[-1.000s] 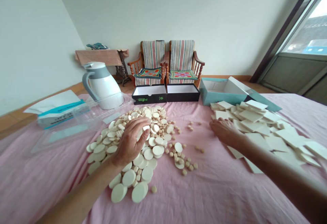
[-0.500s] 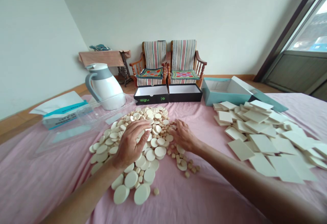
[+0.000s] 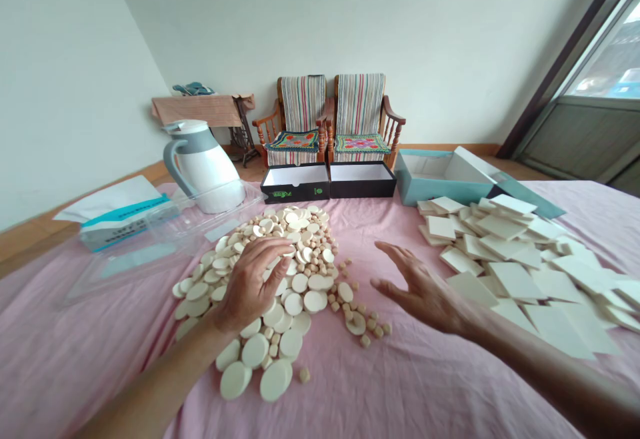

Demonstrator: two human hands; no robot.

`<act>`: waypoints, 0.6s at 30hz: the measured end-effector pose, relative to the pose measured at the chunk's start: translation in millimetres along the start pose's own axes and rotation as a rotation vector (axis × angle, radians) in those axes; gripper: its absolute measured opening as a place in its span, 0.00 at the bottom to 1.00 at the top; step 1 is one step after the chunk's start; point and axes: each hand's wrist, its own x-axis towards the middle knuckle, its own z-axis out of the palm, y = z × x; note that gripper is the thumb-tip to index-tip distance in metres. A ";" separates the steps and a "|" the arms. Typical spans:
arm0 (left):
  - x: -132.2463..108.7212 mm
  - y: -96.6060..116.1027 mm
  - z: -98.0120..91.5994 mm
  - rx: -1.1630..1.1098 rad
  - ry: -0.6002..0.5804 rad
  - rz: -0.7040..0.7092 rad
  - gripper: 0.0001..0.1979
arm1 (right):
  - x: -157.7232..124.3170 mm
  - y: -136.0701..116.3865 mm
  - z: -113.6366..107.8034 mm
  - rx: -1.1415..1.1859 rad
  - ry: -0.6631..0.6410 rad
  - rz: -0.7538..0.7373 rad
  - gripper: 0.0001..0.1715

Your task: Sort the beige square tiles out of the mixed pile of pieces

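Observation:
A heap of pale round wooden discs (image 3: pixel 294 303) spreads over the pink cloth, with small wooden cubes (image 3: pixel 314 268) mixed in. My left hand (image 3: pixel 256 280) hovers over or rests on the left part of the heap, fingers stretched forward and thumb apart; whether it touches the discs I cannot tell. To the right of the heap, my right hand (image 3: pixel 417 287) is open above the cloth with nothing in it, palm facing left. Between the hands lie some stray cubes (image 3: pixel 371 324) and a loose disc (image 3: pixel 355 323). One single cube (image 3: pixel 305 375) sits near the front.
Square pale wooden tiles (image 3: pixel 520 281) are piled at the right, before a teal box (image 3: pixel 440 189). Two black boxes (image 3: pixel 295 192) with white insides stand at the back. A white-grey jug (image 3: pixel 213 175), a clear plastic tray (image 3: pixel 125 259) and a tissue pack (image 3: pixel 127 222) occupy the left.
My right hand has drawn away from the heap to the right and its fingers have spread. The left hand has hardly moved. A few discs and cubes at the heap's right edge have shifted.

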 end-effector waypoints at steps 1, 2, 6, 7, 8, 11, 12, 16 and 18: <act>0.7 0.4 -0.3 -0.005 0.003 -0.003 0.09 | -16.8 11.3 1.7 -0.080 -0.034 0.004 0.44; 1.3 0.7 -0.5 -0.010 0.005 -0.006 0.09 | -32.7 20.3 5.8 -0.143 -0.065 0.007 0.50; 1.3 0.1 0.8 -0.023 0.001 -0.005 0.09 | -64.9 25.2 32.1 -0.199 -0.116 -0.049 0.59; 0.7 -0.3 1.3 -0.024 0.000 -0.004 0.09 | -62.2 19.2 38.1 -0.180 -0.127 -0.070 0.59; 0.0 -0.7 1.7 -0.024 -0.001 -0.004 0.09 | -55.4 11.7 43.2 -0.156 -0.142 -0.096 0.59; -1.9 -1.2 2.3 -0.022 -0.006 -0.006 0.09 | -20.8 -12.4 55.7 -0.086 -0.206 -0.176 0.55; -2.3 -1.1 2.4 -0.021 -0.007 -0.005 0.09 | -8.3 -19.2 60.3 -0.069 -0.215 -0.185 0.53; -2.8 0.1 3.7 -0.019 -0.017 0.002 0.09 | 27.8 -39.9 86.3 -0.022 -0.154 -0.181 0.44; -3.0 1.0 4.5 -0.017 -0.027 0.008 0.09 | 36.4 -48.7 98.8 0.002 -0.111 -0.213 0.39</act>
